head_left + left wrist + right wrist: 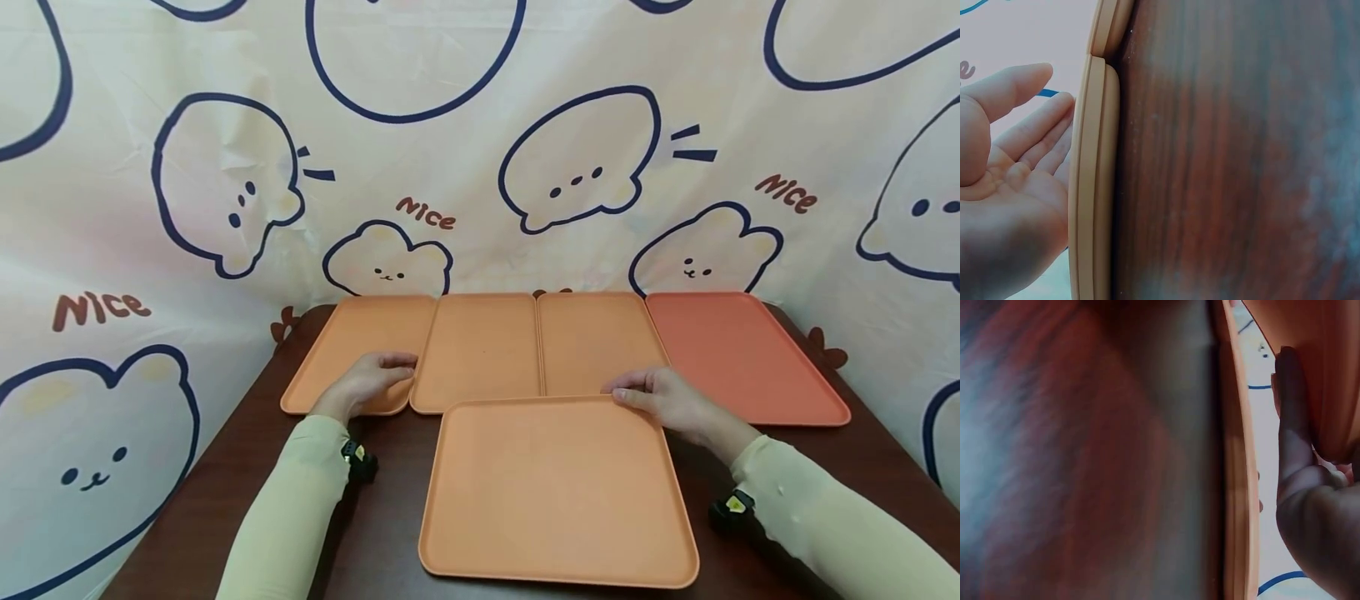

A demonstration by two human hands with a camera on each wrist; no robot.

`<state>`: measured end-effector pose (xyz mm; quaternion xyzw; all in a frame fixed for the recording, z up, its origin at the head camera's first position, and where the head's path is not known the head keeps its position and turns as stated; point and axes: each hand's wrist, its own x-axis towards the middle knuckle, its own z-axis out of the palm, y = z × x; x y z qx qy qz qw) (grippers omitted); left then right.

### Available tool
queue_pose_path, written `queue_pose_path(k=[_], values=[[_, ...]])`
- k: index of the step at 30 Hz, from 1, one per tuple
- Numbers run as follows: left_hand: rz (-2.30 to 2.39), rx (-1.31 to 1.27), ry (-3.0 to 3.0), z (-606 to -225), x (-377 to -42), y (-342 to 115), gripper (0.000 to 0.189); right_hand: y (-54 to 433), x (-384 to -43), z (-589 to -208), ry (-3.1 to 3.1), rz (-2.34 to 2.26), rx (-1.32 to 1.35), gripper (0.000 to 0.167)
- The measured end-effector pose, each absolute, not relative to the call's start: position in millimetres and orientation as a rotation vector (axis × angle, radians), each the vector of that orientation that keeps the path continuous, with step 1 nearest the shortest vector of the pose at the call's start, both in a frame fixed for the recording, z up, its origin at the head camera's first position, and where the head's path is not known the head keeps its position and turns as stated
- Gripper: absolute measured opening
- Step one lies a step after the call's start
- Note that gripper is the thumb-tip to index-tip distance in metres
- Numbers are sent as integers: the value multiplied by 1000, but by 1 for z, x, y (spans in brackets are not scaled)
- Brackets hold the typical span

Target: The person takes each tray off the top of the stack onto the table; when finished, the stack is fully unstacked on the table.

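Observation:
A light orange tray (558, 492) is held at its far right corner by my right hand (663, 402), thumb on top and fingers beneath. The right wrist view shows the fingers (1294, 412) along the underside of this tray (1335, 362). My left hand (369, 382) hovers over the near right part of the leftmost orange tray (367, 325), its fingers pointing to the right. Seen from the left wrist, the hand (1016, 169) has relaxed, extended fingers with nothing between them, beside the tray's edge (1091, 187).
Two more orange trays, one left of centre (480, 342) and one right of centre (600, 333), lie side by side in the back row. At its right end is a coral red tray (742, 358). The dark wooden table (382, 517) meets a printed cloth backdrop (465, 158).

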<state>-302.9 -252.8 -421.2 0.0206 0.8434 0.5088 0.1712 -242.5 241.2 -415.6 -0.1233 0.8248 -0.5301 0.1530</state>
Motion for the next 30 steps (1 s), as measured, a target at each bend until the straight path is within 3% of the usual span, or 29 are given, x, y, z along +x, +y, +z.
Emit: queue_pose_path(k=[9,15,30], values=[[1451,56,2390,-419,-302,-253,49,231,-233,-421,2849,-1007,-750,12],[1452,40,2384,-419,-301,-252,49,227,-234,-421,3002,-739,-1009,6],[1431,60,2405,-415,-302,-251,49,222,-238,-421,2964,-650,-1002,8]])
